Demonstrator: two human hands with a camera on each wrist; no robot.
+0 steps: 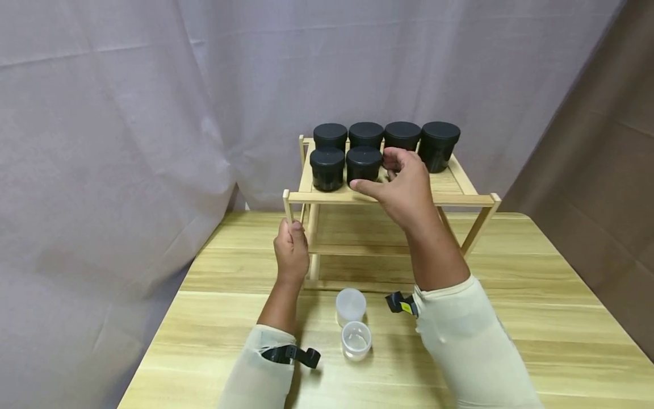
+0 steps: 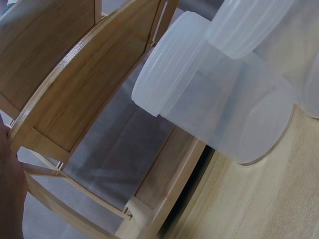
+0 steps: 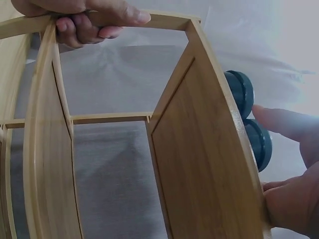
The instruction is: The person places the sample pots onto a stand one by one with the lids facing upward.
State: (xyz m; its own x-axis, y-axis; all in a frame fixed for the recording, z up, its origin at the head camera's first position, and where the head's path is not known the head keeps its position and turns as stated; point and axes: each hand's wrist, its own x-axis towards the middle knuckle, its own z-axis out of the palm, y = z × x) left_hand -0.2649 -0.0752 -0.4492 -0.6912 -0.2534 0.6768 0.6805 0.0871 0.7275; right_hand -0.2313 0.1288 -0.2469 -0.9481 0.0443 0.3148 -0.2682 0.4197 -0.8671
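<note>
My left hand (image 1: 292,250) grips the left front post of a light wooden rack (image 1: 388,197); in the right wrist view its fingers (image 3: 84,30) wrap the frame. On the top shelf, my right hand (image 1: 403,182) holds the right-hand black lidded jar (image 1: 364,163) of the front row between thumb and fingers. Another black jar (image 1: 327,169) stands just left of it. Behind them a row of several more black jars (image 1: 440,145) stands upright. The right wrist view shows the held jar (image 3: 258,144) beside its neighbour (image 3: 240,93), with part of the hand hidden.
Two clear plastic jars stand on the wooden table before the rack, one with a whitish lid (image 1: 351,304), the other (image 1: 356,341) nearer me. A lower wooden shelf panel (image 3: 50,149) lies under the top one. Grey curtain (image 1: 153,113) hangs behind.
</note>
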